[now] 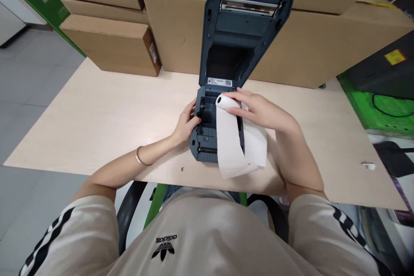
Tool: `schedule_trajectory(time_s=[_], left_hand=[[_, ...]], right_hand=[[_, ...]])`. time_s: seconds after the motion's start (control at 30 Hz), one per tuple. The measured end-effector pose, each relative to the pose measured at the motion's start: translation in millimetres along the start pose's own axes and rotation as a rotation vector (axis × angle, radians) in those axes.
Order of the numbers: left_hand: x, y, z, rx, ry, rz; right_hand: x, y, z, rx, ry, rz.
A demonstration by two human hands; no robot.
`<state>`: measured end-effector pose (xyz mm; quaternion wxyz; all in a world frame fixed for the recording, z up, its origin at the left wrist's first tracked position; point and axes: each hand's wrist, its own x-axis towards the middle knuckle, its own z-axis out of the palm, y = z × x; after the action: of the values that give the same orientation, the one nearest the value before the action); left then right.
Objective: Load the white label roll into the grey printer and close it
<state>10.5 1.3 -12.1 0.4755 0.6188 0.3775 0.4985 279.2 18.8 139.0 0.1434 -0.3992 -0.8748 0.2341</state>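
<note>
A dark blue-grey label printer stands on the table with its lid raised. My left hand grips the printer's left side, its thumb over the rim near a roll holder. In my right hand is a small white paper roll, held between thumb and fingers over the right part of the open compartment. A long strip of paper hangs from the roll past the printer's front edge and folds back to the right. The roll's left end, with a dark core, faces the left holder.
Cardboard boxes line the table's back edge, and a smaller box sits at the back left. A small white object lies on the table at the right. Green and dark items stand beyond the right edge.
</note>
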Motion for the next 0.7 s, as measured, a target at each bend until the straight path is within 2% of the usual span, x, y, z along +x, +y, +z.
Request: schedule_trajectory(time_s=[0.13,0.3,0.57,0.7], left_hand=[[-1,2,-0.4,0.021,-0.010,-0.017],[-1,4,2.1,0.005,0.004,-0.020],[0,5,3.8,-0.027,0.032,-0.021],[-1,8,3.8,-0.019,-0.003,-0.034]], right_hand=[[11,8,28,-0.244,0.002,-0.042],[21,13,40,-0.345,-0.038,-0.052],[21,7,41,-0.309,-0.061,-0.013],[13,-4,22,-0.095,-0.197,-0.139]])
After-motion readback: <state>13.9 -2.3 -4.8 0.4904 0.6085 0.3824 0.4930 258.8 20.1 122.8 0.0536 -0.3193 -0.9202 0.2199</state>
